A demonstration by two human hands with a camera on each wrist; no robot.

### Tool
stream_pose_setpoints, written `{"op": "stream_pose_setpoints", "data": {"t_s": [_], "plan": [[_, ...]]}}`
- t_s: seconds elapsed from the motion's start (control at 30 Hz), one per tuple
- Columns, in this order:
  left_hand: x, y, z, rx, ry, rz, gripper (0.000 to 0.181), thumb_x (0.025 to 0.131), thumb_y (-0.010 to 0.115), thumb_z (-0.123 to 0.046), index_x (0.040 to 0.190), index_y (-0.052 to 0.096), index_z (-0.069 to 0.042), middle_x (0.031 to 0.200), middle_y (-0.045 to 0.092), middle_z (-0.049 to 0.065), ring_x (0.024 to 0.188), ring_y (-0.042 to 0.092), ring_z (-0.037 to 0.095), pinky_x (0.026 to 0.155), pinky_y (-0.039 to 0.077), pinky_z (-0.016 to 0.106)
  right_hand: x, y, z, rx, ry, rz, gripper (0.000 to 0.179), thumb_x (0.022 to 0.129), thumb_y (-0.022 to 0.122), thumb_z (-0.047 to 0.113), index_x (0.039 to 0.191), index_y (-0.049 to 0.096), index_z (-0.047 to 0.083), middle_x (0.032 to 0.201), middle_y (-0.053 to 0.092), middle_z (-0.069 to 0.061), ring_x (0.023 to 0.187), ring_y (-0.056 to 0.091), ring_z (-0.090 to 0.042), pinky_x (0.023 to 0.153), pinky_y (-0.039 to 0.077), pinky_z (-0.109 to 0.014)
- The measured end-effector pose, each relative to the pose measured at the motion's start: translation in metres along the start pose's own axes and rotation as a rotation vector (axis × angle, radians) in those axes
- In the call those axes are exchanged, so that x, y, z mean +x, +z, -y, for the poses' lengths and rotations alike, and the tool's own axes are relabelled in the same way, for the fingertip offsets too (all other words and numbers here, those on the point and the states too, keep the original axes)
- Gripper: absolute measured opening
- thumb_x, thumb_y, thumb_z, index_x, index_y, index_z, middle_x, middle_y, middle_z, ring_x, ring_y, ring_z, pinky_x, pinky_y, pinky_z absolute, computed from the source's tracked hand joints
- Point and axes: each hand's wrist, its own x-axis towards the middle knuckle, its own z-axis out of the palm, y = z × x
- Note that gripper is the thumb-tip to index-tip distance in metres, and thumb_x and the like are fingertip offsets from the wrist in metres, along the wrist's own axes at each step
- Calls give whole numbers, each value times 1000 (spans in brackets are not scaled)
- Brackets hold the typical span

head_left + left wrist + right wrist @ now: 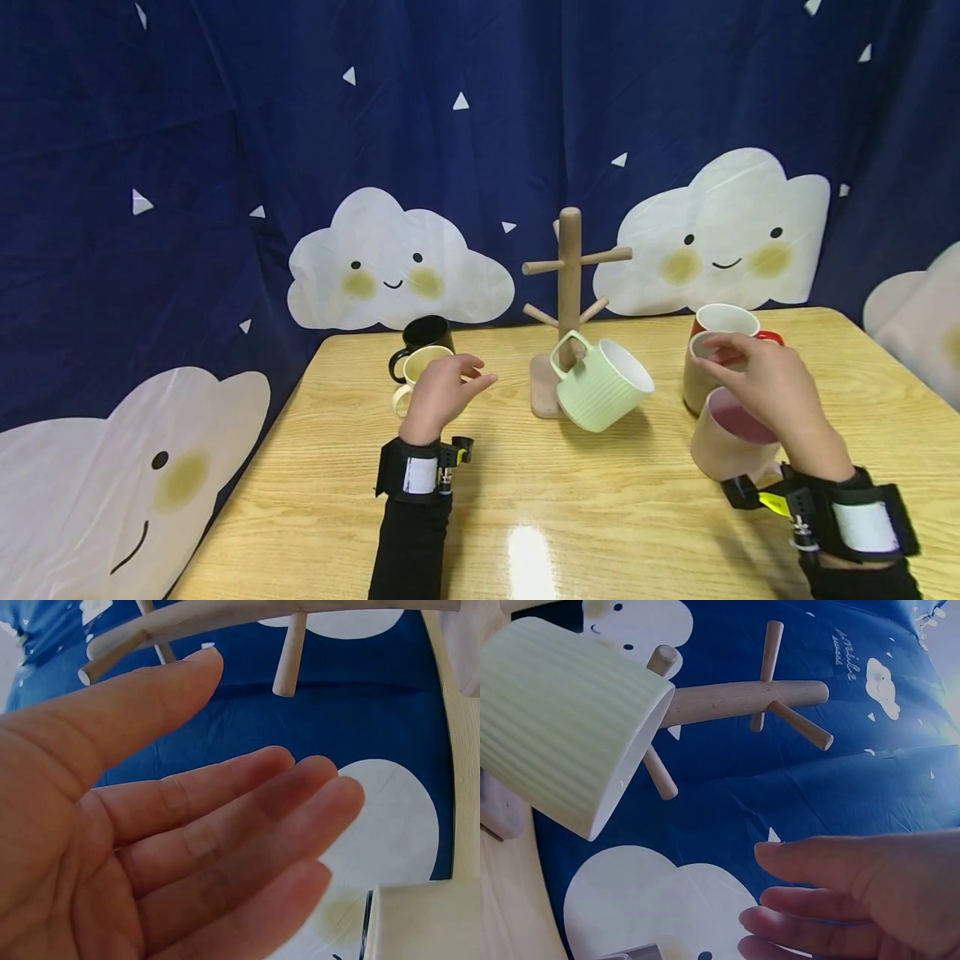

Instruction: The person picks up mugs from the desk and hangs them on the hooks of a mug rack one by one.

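Note:
A light green ribbed mug (603, 387) hangs tilted by its handle from a lower peg of the wooden mug stand (570, 283). My left hand (444, 392) hovers left of the stand, thumb apart from the loosely bent fingers, with nothing in it. It partly covers a cream mug (422, 364) in the head view. Over on the right, my right hand (772, 383) is raised and holds nothing; its fingers are relaxed in the right wrist view. From the head it overlaps a pink mug (720, 446) and a grey mug (697, 383).
Behind the cream mug stands a black mug (429, 332). A white-lined mug with a red handle (770, 337) is at the back right. The wooden table (315, 508) ends at a dark blue curtain (465, 150) with cloud prints.

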Motion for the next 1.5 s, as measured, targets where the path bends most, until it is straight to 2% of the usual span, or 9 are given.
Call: {"op": "stream_pose_setpoints", "data": {"t_s": [0.2,0.37,0.57,0.7,0.8,0.9,1.0,1.17,1.5], "plan": [[2,0,1,2,5,24,35,86,63,-34,105,67,-5,100,69,9,86,67,23,70,52,32,4,-1,3,-1,3,4,29,79,71,26,96,67,3,83,70,-19,76,64,-37,58,42,-35],[1,1,0,1,10,49,37,86,62,-35,107,66,-5,100,69,9,87,67,23,71,52,33,17,-13,17,-72,-39,74,28,80,70,28,95,67,5,82,71,-12,79,64,-34,56,42,-35],[-2,1,0,0,-7,50,37,86,62,-36,107,66,-5,100,69,9,88,67,23,72,52,34,61,-44,45,-87,-229,86,23,82,68,21,97,69,4,86,70,-14,81,64,-32,66,49,-45],[-3,1,-1,6,12,56,37,86,62,-36,107,66,-5,100,69,9,87,67,23,72,52,34,98,-58,61,39,-289,79,25,84,67,20,104,68,6,100,69,-15,87,65,-31,70,50,-20],[-3,1,-2,8,24,56,37,86,62,-36,106,67,-5,99,70,9,87,67,23,73,52,34,124,-59,75,138,-266,165,34,86,64,25,116,64,9,115,64,-15,97,63,-30,73,47,-10],[-2,1,-3,15,26,57,37,86,62,-36,106,67,-6,98,70,9,87,67,23,73,52,34,145,-54,89,230,-231,294,43,89,60,26,128,54,7,129,55,-16,112,56,-33,89,50,-29],[-2,2,-4,15,33,64,36,86,62,-35,105,67,-5,97,70,9,87,66,23,74,52,34,161,-46,100,296,-229,405,48,92,56,21,135,44,4,137,47,-17,123,48,-33,98,41,-44],[-2,4,-5,7,62,70,35,86,62,-34,105,67,-5,96,70,9,84,67,22,71,52,32,177,-26,106,389,-228,523,46,94,52,14,137,41,3,139,44,-17,128,43,-32,104,35,-46],[0,3,-10,-35,80,39,34,86,63,-33,105,67,-6,96,71,7,82,69,20,69,53,30,191,-12,97,517,-184,597,44,95,50,24,135,45,8,130,56,-9,126,46,-25,106,35,-43]]}}
